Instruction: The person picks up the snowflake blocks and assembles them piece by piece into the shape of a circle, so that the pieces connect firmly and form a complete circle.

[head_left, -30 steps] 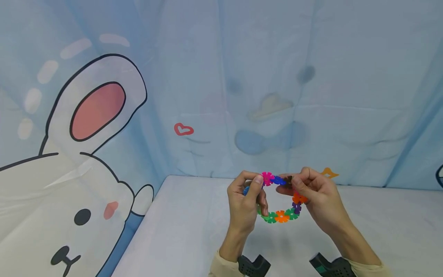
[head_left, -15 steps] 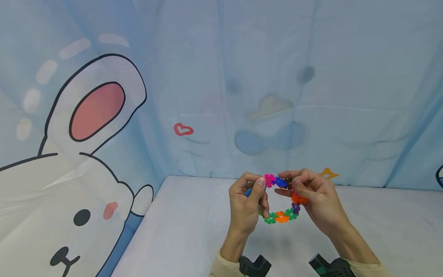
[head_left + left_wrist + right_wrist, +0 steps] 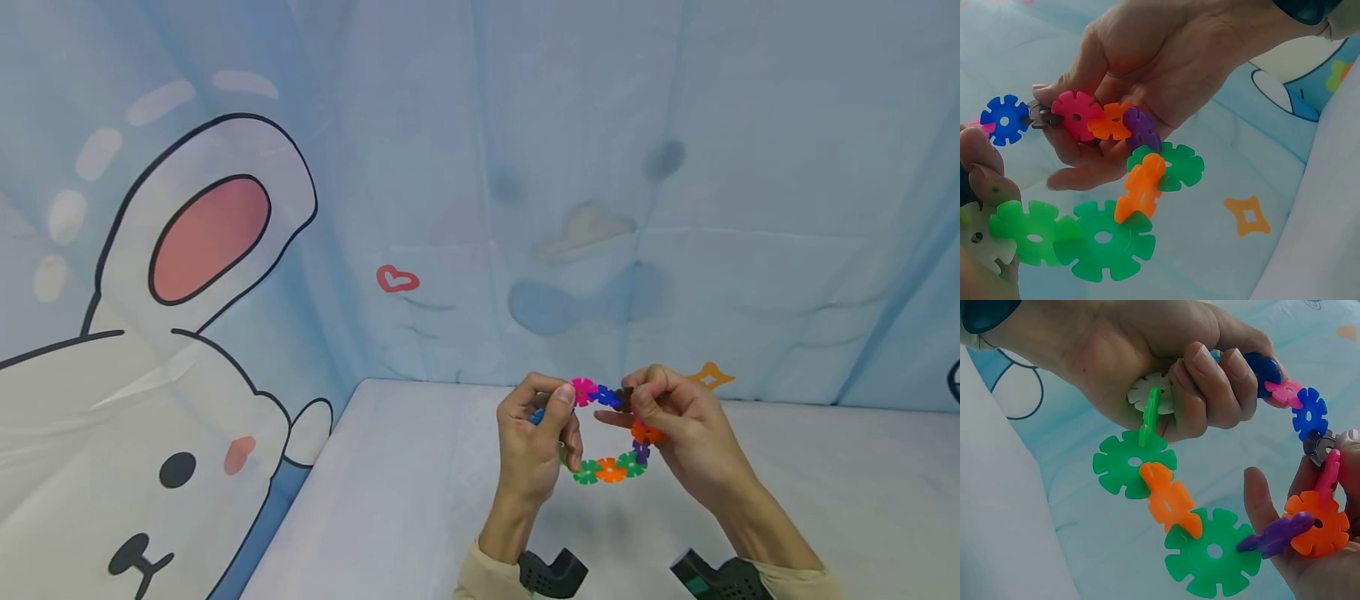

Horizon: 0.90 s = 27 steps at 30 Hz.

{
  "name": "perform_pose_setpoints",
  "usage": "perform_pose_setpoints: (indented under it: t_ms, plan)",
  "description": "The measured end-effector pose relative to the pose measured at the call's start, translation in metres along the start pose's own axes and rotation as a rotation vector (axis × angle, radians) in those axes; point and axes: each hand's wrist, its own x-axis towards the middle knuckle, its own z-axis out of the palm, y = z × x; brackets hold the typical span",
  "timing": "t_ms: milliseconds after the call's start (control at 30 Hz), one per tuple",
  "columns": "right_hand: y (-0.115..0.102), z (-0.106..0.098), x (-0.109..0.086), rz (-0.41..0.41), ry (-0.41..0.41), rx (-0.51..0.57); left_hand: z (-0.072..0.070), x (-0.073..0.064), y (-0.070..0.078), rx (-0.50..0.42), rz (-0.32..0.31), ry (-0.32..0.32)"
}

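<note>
A ring of snowflake discs point(image 3: 611, 433) is pinched by the left hand point(image 3: 536, 446) and right hand point(image 3: 686, 437), apparently above the table's point(image 3: 390, 500) far edge.

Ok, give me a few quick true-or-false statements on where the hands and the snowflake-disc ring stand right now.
1. Both hands hold the disc ring above the table. True.
2. The ring lies flat on the table. False: it is held in the air.
3. The left hand grips the ring's left side. True.
4. The right hand rests empty on the table. False: its fingers pinch the ring's upper right.
5. All discs are green. False: pink, blue, orange, purple and green show.
</note>
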Motion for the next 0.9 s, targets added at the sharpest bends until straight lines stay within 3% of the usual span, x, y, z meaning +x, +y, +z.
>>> perform_pose_setpoints:
  t_ms: [200, 500, 767, 900]
  plan:
    - [-0.001, 0.002, -0.001, -0.014, 0.008, -0.011, 0.000, 0.000, -0.002, -0.013, 0.038, -0.020]
    - [0.000, 0.000, -0.001, -0.050, 0.001, 0.013, 0.002, -0.001, -0.003, 0.063, 0.107, -0.030]
    - [-0.005, -0.001, -0.003, -0.031, 0.011, -0.051, 0.003, -0.001, -0.005, 0.061, 0.099, -0.021]
    - [-0.006, -0.008, -0.003, 0.017, 0.008, -0.088, 0.004, -0.001, -0.007, 0.059, 0.018, -0.014]
